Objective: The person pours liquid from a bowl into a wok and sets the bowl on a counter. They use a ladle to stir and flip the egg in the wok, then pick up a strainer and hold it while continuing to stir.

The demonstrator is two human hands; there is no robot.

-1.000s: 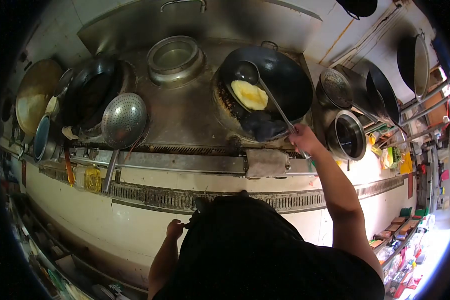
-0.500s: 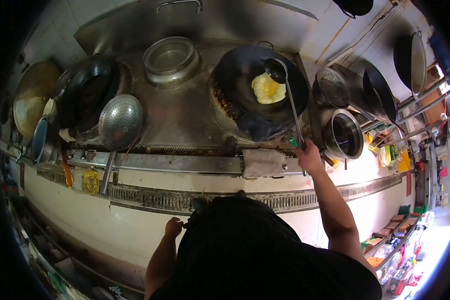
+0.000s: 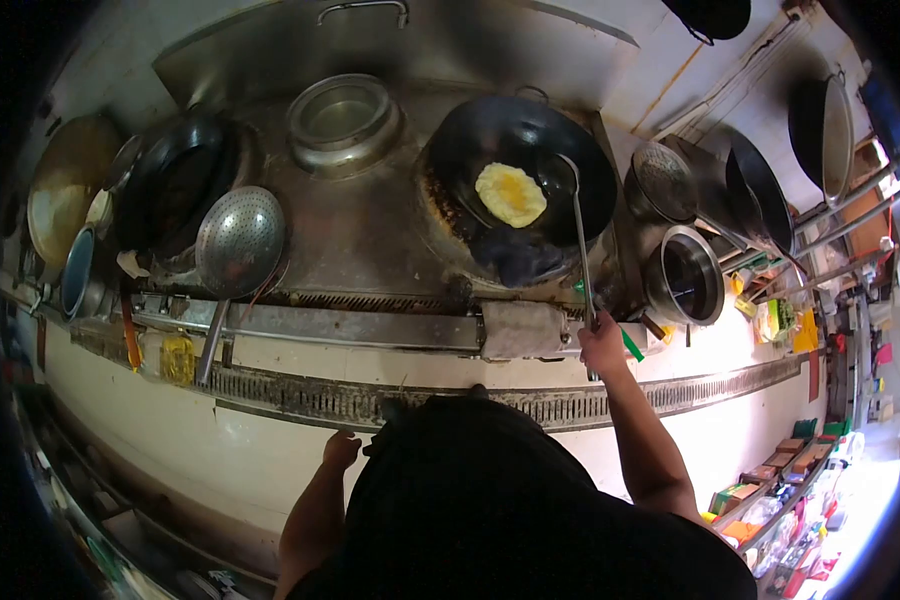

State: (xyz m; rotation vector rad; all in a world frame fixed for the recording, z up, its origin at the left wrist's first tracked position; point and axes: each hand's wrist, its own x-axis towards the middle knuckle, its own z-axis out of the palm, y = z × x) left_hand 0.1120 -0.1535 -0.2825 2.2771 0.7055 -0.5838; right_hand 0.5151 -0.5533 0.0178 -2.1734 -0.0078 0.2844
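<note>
My right hand (image 3: 603, 346) is closed around the long handle of a ladle (image 3: 584, 245), whose bowl end rests against the right inner side of a black wok (image 3: 470, 130). A round yellow-and-white cooked egg (image 3: 511, 195) lies in the wok, left of the ladle and apart from it. Down beside my body, my left hand (image 3: 342, 450) has its fingers curled in near my dark clothing. Whatever it may hold is hidden. A folded grey cloth (image 3: 523, 329) lies over the stove's front rail, left of my right hand.
A perforated skimmer (image 3: 240, 240) lies across the stove at left, in front of a second wok (image 3: 175, 190). Behind stands a round metal pot (image 3: 342, 120). To the right are a strainer (image 3: 662, 180) and a steel pot (image 3: 686, 275). A drain grate (image 3: 300, 393) runs along the front.
My right hand and the ladle have come down toward me. The ladle's bowl has left the egg's edge for the wok's right side. The egg has slid left and slightly nearer.
</note>
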